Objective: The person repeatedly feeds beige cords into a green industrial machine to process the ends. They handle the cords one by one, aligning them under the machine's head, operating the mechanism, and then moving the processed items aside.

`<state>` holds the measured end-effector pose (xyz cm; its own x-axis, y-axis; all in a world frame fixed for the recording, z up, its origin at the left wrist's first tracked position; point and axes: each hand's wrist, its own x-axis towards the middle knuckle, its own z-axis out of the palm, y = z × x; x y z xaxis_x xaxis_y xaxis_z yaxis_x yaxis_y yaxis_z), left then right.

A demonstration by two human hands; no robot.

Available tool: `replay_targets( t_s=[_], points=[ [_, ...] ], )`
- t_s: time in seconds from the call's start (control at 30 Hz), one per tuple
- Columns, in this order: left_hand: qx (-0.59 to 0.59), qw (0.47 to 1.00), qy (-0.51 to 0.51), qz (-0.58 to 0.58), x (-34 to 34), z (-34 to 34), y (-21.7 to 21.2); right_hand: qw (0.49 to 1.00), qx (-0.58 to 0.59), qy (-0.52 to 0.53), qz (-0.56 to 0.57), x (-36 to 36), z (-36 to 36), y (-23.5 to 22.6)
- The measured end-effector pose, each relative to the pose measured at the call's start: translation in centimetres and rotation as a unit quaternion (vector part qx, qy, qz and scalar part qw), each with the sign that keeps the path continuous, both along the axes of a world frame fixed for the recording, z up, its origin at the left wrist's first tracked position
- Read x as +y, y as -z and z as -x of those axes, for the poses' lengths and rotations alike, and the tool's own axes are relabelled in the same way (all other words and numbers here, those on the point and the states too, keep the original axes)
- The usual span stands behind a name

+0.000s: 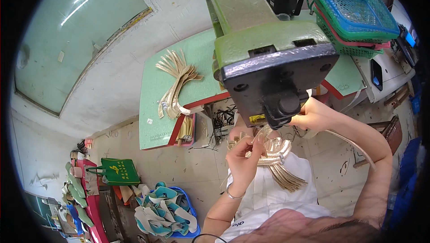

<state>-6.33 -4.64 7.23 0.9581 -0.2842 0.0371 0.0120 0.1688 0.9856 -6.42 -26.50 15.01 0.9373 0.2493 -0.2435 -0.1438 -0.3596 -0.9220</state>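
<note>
A green and black machine head [277, 59] hangs over my lap, hiding part of the work under it. Beneath its black lower end, my left hand [244, 155] is closed, thumb and finger pinching a pale gold strap [264, 134]. To the right of that end, my right hand [309, 114] has its fingers closed on a gold strap [351, 141], whose tail hangs over my right forearm. Whether both hands hold the same strap is hidden. A bundle of gold straps [286, 178] lies on my white-clothed lap, just below my hands.
More gold straps [181, 79] lie on the green tabletop [154, 129] at left. Stacked plastic baskets [354, 8] and a phone [376, 74] are at right. On the floor stand a blue basket [193, 214] of cut pieces and a green bag [118, 171].
</note>
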Motion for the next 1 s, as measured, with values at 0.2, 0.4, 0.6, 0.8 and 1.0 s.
replay_targets(
  t_s=[0.2,0.4,0.6,0.8,1.0],
  points=[
    [0.016,1.000,-0.008,-0.001,0.3,0.2,-0.4,0.965,-0.258,-0.012,0.037,0.1,-0.1,3.5],
    [0.032,0.998,-0.057,0.018,1.2,0.6,0.2,0.959,-0.275,0.005,0.066,1.4,-0.2,2.8],
    [-0.156,0.982,-0.022,-0.102,1.2,-1.2,0.2,0.977,-0.175,-0.018,0.121,1.5,-1.0,0.3],
    [-0.127,0.967,0.124,-0.183,0.9,-3.5,-2.2,0.968,-0.179,-0.063,0.165,1.4,-1.7,-1.2],
    [0.068,0.988,0.136,-0.027,1.1,-2.8,-1.8,0.979,0.055,-0.139,0.140,-2.4,-1.5,-3.6]
  ],
)
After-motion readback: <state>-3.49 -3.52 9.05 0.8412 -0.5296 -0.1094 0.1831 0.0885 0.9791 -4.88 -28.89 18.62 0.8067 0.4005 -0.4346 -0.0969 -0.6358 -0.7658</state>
